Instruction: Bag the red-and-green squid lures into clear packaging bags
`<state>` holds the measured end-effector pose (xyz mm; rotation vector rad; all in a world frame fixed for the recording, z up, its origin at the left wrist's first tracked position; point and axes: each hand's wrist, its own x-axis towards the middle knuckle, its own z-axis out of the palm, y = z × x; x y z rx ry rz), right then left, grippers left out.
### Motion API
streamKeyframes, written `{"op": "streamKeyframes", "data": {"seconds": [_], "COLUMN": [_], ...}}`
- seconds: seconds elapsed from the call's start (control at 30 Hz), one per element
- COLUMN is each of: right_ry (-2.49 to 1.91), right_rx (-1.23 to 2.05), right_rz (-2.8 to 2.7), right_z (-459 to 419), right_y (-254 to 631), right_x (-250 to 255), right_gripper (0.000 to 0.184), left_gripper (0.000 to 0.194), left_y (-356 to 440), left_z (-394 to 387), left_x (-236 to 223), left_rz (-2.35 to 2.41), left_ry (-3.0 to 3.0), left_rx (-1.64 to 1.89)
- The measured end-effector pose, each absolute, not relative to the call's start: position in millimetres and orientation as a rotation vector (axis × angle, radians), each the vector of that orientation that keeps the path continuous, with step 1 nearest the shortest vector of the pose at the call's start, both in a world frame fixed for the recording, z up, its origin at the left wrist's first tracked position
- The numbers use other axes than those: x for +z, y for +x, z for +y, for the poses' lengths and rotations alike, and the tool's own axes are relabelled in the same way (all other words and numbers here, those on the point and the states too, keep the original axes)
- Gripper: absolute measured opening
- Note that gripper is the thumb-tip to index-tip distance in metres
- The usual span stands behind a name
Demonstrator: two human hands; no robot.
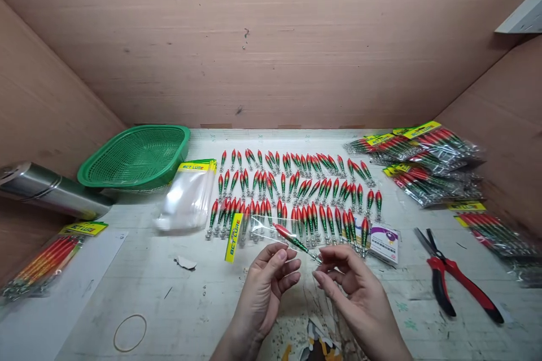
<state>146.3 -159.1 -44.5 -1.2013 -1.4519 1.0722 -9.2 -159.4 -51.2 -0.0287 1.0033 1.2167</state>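
My left hand (267,285) pinches the lower edge of a clear plastic bag (263,228), whose yellow BCT LURE header (234,238) points left. A red-and-green squid jig (293,238) lies slanted at the bag's right end, its red tip over the plastic; I cannot tell how far inside it is. At the jig's hook end, my right hand (358,287) closes thumb and forefinger on the metal prongs. Just beyond both hands, rows of similar jigs (271,183) cover the tabletop, the bag overlapping the nearest row.
A stack of clear bags (186,197) lies beside a green basket (135,155). Filled packets (427,163) pile up at right, above red-handled pliers (449,276). At left are a steel flask (55,189), a jig packet (51,259) and a rubber band (130,333). Cardboard walls (271,56) enclose the table.
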Motion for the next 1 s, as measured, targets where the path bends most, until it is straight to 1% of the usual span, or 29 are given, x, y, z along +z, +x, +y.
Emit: {"op": "streamKeyframes", "data": {"seconds": [0.07, 0.17, 0.3, 0.4, 0.53, 0.63, 0.7, 0.83, 0.9, 1.0], "right_ry": [-1.196, -1.175, -1.118, -1.052, -1.015, -1.043, -1.077, -1.125, -1.132, -1.110], "right_rx": [1.067, 0.936, 0.891, 0.917, 0.974, 1.011, 1.091, 1.216, 1.150, 0.949], "right_rz": [-1.455, -1.516, -1.595, -1.677, -1.689, -1.628, -1.562, -1.438, -1.448, -1.546], "right_z": [-160, -160, -159, -157, -156, -155, -154, -154, -153, -150], "right_y": [143, 142, 147, 150, 150, 148, 147, 150, 152, 156], "right_x": [-46, -45, -41, -40, -37, -36, -36, -38, -39, -37], "right_gripper": [0.015, 0.007, 0.008, 0.011, 0.016, 0.013, 0.012, 0.010, 0.009, 0.010], "left_gripper": [0.038, 0.041, 0.045, 0.038, 0.043, 0.041, 0.041, 0.048, 0.054, 0.059], "left_y": [-7, -6, -9, -12, -16, -16, -16, -15, -15, -14], "left_z": [-161, -165, -165, -163, -163, -166, -167, -168, -168, -166], "left_x": [-51, -49, -46, -43, -40, -39, -40, -42, -41, -39], "left_rz": [1.012, 1.018, 0.981, 0.866, 0.787, 0.789, 0.772, 0.718, 0.708, 0.717], "left_ry": [-0.019, 0.056, 0.190, 0.201, 0.175, 0.254, 0.285, 0.246, 0.211, 0.173], "left_rx": [1.212, 1.197, 1.213, 1.223, 1.172, 1.136, 1.134, 1.181, 1.171, 1.134]}}
